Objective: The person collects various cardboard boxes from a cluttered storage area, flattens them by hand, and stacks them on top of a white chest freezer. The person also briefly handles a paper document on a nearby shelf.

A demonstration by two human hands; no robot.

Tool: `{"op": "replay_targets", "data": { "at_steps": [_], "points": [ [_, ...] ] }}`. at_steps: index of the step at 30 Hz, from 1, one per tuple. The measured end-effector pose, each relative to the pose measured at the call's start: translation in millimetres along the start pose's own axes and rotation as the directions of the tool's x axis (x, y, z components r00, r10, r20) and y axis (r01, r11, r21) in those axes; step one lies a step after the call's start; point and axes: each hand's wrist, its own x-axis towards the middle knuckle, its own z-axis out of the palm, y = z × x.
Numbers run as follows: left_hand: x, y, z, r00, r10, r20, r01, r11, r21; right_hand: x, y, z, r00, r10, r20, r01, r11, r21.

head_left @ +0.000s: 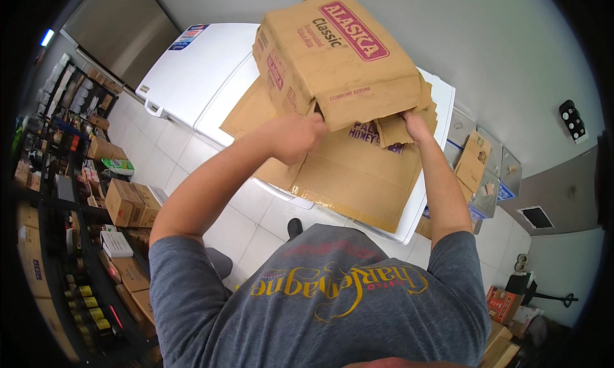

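A brown Alaska evaporated milk cardboard box (345, 56) is tilted above a white chest freezer (230, 99), its near lower edge partly open. My left hand (302, 135) is curled at the box's near left corner, its fingertips hidden at the gap there. My right hand (416, 128) grips a cardboard flap (395, 130) under the box's right side, the fingers partly hidden. Below both hands, flattened cardboard (355, 181) with purple print and shiny tape along its near edge lies over the freezer lid.
At the left, a black shelving rack (53, 205) holds cartons and bottles. Closed cartons (132, 202) stand beside it. Metal tins (487, 185) with cardboard pieces on top are right of the freezer. A wall rises behind the freezer, and a power outlet strip (573, 121) hangs at right.
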Motion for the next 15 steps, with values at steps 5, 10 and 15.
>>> {"op": "replay_targets", "data": {
  "at_steps": [5,10,15],
  "points": [
    [11.0,-7.6,36.6,0.719,-0.398,-0.57,0.278,0.916,-0.289,-36.1,-10.6,13.8,0.984,0.041,0.174,-0.133,0.816,0.562],
    [33.4,-25.7,116.6,0.599,-0.794,0.104,0.781,0.55,-0.295,-62.8,11.4,43.2,0.934,-0.032,0.357,-0.284,0.54,0.792],
    [1.4,-50.2,163.1,0.628,-0.762,-0.156,0.417,0.499,-0.76,-97.3,13.0,57.7,0.948,-0.064,0.313,-0.21,0.615,0.76]
  ]
}}
